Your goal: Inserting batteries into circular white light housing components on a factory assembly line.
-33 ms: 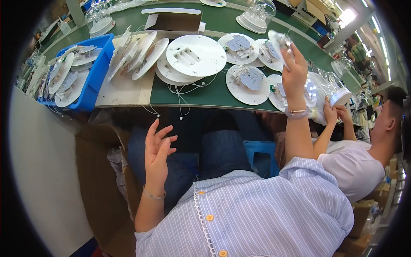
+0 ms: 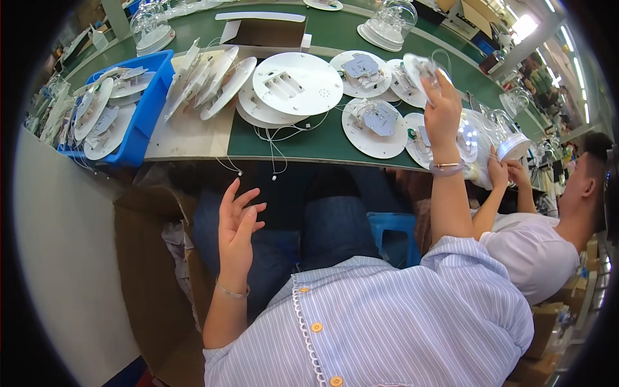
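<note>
My right hand (image 2: 442, 106), raised over the right part of the bench, grips a round white disc (image 2: 419, 69) by its edge; the disc is tilted and thin wires stick out from it. Below the bench edge hovers my left hand (image 2: 237, 219), empty, its fingers apart. White discs with grey circuit boards lie under and beside my right hand, among them one disc (image 2: 374, 126) at the front. Left of these, a white disc with a battery compartment (image 2: 298, 84) rests on others, their wires hanging over the edge. More discs (image 2: 222, 87) lean together on a pale board.
A blue bin (image 2: 138, 138) full of discs stands at the left end. Behind are an open box (image 2: 264, 32) and clear domes (image 2: 390, 24). At the right, a co-worker's hands (image 2: 503, 171) hold a domed piece. A blue stool (image 2: 394, 235) and a cardboard carton (image 2: 151, 258) sit below.
The disc in my right hand has turned a little, showing more of its wired side, and a wire loop now stands up from it. My left hand is nearly still.
</note>
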{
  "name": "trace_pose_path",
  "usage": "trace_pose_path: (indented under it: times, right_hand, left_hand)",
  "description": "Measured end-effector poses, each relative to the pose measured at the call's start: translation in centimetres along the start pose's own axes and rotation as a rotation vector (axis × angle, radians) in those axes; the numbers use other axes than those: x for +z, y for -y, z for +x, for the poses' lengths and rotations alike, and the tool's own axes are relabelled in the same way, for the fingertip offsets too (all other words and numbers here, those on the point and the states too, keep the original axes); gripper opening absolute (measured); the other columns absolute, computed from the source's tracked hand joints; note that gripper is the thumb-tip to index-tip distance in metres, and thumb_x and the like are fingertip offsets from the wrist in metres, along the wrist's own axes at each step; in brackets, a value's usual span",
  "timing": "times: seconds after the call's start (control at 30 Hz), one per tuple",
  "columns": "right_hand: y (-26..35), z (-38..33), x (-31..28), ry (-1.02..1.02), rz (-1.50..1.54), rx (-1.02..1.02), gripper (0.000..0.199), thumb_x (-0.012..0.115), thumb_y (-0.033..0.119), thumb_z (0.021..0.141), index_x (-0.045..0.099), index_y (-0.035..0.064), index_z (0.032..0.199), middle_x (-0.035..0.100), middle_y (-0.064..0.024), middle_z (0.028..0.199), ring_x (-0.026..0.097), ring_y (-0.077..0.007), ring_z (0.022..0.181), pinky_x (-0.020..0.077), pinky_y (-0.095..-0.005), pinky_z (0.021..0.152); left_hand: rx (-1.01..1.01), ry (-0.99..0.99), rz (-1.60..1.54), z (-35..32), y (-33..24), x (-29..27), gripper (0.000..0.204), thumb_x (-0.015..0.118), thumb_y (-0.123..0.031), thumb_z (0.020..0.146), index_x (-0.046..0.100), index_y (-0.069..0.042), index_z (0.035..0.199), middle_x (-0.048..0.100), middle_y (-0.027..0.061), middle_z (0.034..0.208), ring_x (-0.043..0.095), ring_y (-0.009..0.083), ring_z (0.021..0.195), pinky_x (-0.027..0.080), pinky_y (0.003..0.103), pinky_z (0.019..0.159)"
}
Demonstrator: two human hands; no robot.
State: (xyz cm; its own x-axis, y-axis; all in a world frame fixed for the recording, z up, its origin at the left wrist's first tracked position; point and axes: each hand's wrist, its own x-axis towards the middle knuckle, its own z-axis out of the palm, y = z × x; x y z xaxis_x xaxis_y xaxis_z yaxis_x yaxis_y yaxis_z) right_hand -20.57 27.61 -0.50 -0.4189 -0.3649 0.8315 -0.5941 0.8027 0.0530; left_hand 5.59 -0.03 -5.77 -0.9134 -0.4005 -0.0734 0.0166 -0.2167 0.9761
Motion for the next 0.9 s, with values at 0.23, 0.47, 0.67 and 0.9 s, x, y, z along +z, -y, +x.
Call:
trace_pose_path:
  times: [0.23, 0.47, 0.67, 0.9]
  right_hand:
    - [-0.5, -2.5, 1.5, 0.434, 0.068, 0.064, 0.033, 0.061, 0.020, 0.068, 0.059, 0.0034, 0.097, 0.044, -0.0190, 0.115, 0.041, -0.0336, 0.106, 0.0327, -0.0369, 0.089]
    - [7.6, 0.8, 0.3, 0.458, 0.513, 0.055, 0.038, 0.059, 0.013, 0.067, 0.053, 0.0048, 0.104, 0.044, -0.0177, 0.116, 0.040, -0.0327, 0.108, 0.0320, -0.0372, 0.091]
    - [12.0, 2.2, 3.5, 0.435, 0.418, -0.302, 0.043, 0.050, -0.001, 0.068, 0.050, 0.0106, 0.109, 0.046, -0.0132, 0.115, 0.042, -0.0292, 0.108, 0.0342, -0.0364, 0.090]
    - [11.3, 4.5, 3.9, 0.305, 0.718, 0.134, 0.028, 0.049, 0.001, 0.076, 0.054, 0.0084, 0.102, 0.059, -0.0119, 0.091, 0.058, -0.0239, 0.078, 0.0442, -0.0295, 0.069]
  left_hand:
    - [-0.093, 0.050, -0.006, 1.2, 0.0, -1.3, 0.037, 0.045, -0.011, 0.082, 0.036, -0.007, 0.118, 0.050, 0.0077, 0.106, 0.053, 0.0119, 0.082, 0.042, 0.021, 0.064]
    - [-0.068, 0.085, 0.003, 2.2, 0.7, -1.7, 0.030, 0.047, -0.012, 0.082, 0.043, -0.006, 0.112, 0.053, 0.0057, 0.102, 0.052, 0.0106, 0.082, 0.041, 0.019, 0.064]
    - [-0.115, 0.138, 0.011, 1.7, 1.1, -1.6, 0.029, 0.047, -0.013, 0.082, 0.044, -0.006, 0.110, 0.054, 0.0057, 0.101, 0.053, 0.0111, 0.083, 0.041, 0.020, 0.063]
    - [-0.114, 0.107, -0.007, 1.9, 0.0, -1.7, 0.028, 0.047, -0.014, 0.082, 0.046, -0.006, 0.109, 0.055, 0.0055, 0.100, 0.053, 0.0109, 0.084, 0.042, 0.020, 0.065]
